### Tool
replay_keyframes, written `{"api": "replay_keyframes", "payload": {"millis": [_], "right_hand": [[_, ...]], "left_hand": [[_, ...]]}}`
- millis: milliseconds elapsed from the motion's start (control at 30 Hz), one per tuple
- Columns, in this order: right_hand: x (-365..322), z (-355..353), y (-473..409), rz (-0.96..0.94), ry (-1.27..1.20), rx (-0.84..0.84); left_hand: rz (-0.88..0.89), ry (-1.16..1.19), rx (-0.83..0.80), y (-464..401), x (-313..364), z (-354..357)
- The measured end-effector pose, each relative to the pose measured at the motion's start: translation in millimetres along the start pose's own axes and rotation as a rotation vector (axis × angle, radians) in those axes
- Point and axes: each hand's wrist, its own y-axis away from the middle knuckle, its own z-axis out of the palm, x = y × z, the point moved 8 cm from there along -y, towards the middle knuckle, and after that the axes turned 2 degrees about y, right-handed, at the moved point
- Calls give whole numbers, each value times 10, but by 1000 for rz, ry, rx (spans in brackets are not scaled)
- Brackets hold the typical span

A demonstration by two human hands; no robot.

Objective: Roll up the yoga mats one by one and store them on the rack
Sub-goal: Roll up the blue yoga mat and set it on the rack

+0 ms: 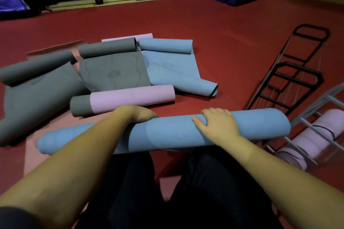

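At far left a grey mat [35,87] lies half unrolled on the red floor [214,29], its near corner running out of view. Beside it a second grey mat [111,69] and a pink-and-grey roll [130,97] overlap a pink sheet mostly buried beneath them. The left hand [138,115] lies on the far side of the blue rolled mat [176,134]; its fingers curl over the roll's back and are hidden, so their spread cannot be told. The roll lies crosswise in front of the person's dark-clothed knees, its left end partly covered by the forearm. The right hand [216,123] grips the roll from above, fingers wrapped over the top, thumb [198,121] pointing left. Farther right stands a black rack [290,78], then a grey rack [316,115] holding pink rolled mats [314,139], cut off by the frame.
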Motion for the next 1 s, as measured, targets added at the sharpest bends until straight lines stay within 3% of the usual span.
{"api": "replay_keyframes", "payload": {"millis": [67, 200, 300, 367, 533, 1000], "right_hand": [[-16, -38, -39, 8, -2, 8], [-26, -44, -127, -1, 37, -50], [-28, -14, -191, 1, 35, -86], [-38, 7, -255, 1, 19, -123], [-45, 81, -376, 2, -34, -248], [-75, -91, -421, 1, -67, -466]], "left_hand": [[30, -21, 72, -23, 34, -29], [82, -287, 461, 68, 134, -223], [190, -358, 754, 309, 218, -273], [220, -400, 846, 414, 205, -151], [154, -552, 851, 499, 70, 207], [191, -455, 802, 676, 140, -18]]}}
